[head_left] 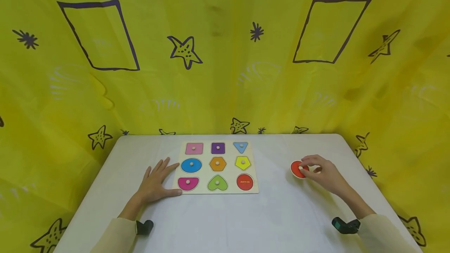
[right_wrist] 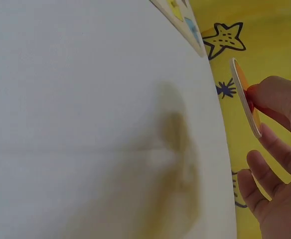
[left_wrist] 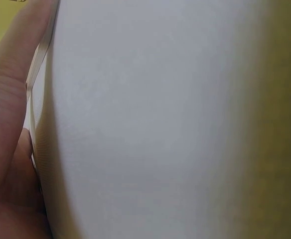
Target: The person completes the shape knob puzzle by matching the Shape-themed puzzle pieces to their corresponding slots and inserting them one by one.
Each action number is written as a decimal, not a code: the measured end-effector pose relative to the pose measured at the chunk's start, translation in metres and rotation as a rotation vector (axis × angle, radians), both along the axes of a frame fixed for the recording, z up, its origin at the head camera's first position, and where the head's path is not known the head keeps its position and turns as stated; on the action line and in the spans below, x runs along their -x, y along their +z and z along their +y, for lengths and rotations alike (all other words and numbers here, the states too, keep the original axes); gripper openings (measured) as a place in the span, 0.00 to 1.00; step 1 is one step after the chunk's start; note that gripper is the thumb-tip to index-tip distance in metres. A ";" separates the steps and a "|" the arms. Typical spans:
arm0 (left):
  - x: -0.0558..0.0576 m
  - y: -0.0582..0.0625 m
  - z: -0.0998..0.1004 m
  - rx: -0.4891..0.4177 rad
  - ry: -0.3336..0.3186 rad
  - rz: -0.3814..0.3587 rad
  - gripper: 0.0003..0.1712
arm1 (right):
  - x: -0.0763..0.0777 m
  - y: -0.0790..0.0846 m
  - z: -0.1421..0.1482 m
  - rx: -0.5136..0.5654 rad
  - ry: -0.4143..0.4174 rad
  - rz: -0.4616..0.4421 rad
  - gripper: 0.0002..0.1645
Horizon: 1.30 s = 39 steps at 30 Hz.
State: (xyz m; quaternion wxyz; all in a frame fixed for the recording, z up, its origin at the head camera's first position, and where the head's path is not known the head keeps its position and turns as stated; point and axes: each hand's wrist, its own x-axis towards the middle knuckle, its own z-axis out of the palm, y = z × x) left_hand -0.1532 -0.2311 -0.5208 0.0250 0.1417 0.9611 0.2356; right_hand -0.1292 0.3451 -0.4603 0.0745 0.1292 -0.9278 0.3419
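A wooden shape puzzle board [head_left: 200, 191] lies flat on the white table, its knobbed pieces set in rows. My left hand [head_left: 154, 184] is spread at the board's left side, with thumb and index fingertip touching that edge. To the right of the board, my right hand [head_left: 327, 175] pinches a red round puzzle piece [head_left: 295, 169] by its knob. In the right wrist view this disc [right_wrist: 244, 97] is tilted on edge and held above the table. The board's lower right corner shows a red round recess [head_left: 245, 182] with printed lettering. The left wrist view shows mainly my thumb [left_wrist: 6, 109].
The white tabletop [head_left: 225, 221] reaches back to a yellow curtain [head_left: 218, 81] with drawn stars and frames. Dark wrist devices sit at the left cuff [head_left: 144, 227] and the right cuff [head_left: 346, 225].
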 end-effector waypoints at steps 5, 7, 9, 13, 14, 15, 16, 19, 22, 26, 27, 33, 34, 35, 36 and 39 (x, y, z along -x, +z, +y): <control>-0.001 -0.003 -0.001 -0.007 0.001 -0.003 0.60 | 0.011 0.002 -0.018 0.036 0.022 0.018 0.07; 0.000 -0.005 -0.002 0.004 0.002 -0.005 0.60 | 0.015 0.003 -0.025 0.051 0.031 0.023 0.07; 0.002 -0.006 -0.002 0.010 0.002 -0.002 0.60 | 0.019 0.004 -0.032 0.064 0.035 0.031 0.07; 0.004 -0.005 -0.002 0.016 -0.003 0.004 0.60 | 0.023 0.004 -0.045 0.078 0.044 0.025 0.08; 0.004 -0.005 -0.002 0.015 -0.004 0.004 0.60 | 0.025 0.003 -0.048 0.081 0.048 0.021 0.08; 0.004 -0.005 -0.002 0.017 -0.005 0.005 0.60 | 0.026 0.002 -0.051 0.083 0.051 0.016 0.08; 0.004 -0.005 -0.002 0.018 -0.005 0.003 0.60 | 0.027 0.002 -0.054 0.084 0.054 0.008 0.08; 0.005 -0.006 -0.002 0.023 -0.004 -0.002 0.60 | 0.030 -0.001 -0.064 0.093 0.063 -0.008 0.08; 0.005 -0.007 -0.003 0.023 -0.003 -0.003 0.60 | 0.033 -0.005 -0.074 0.094 0.070 -0.033 0.08; 0.004 -0.006 -0.003 0.018 -0.005 -0.001 0.60 | 0.035 -0.010 -0.088 0.102 0.080 -0.066 0.07; 0.004 -0.005 -0.003 0.017 -0.005 -0.001 0.60 | 0.036 -0.011 -0.092 0.107 0.083 -0.072 0.07; 0.003 -0.005 -0.003 0.023 -0.005 -0.003 0.59 | 0.036 -0.020 -0.111 0.119 0.090 -0.109 0.06; 0.003 -0.004 -0.003 0.024 -0.005 -0.003 0.59 | 0.036 -0.021 -0.114 0.120 0.091 -0.116 0.06; 0.003 -0.003 -0.002 0.021 -0.005 -0.003 0.59 | 0.035 -0.023 -0.117 0.119 0.092 -0.122 0.06; 0.002 -0.003 -0.002 0.019 -0.006 -0.002 0.59 | 0.035 -0.024 -0.120 0.122 0.095 -0.127 0.06; 0.002 -0.002 -0.001 0.011 -0.010 0.003 0.59 | 0.033 -0.029 -0.127 0.132 0.107 -0.138 0.05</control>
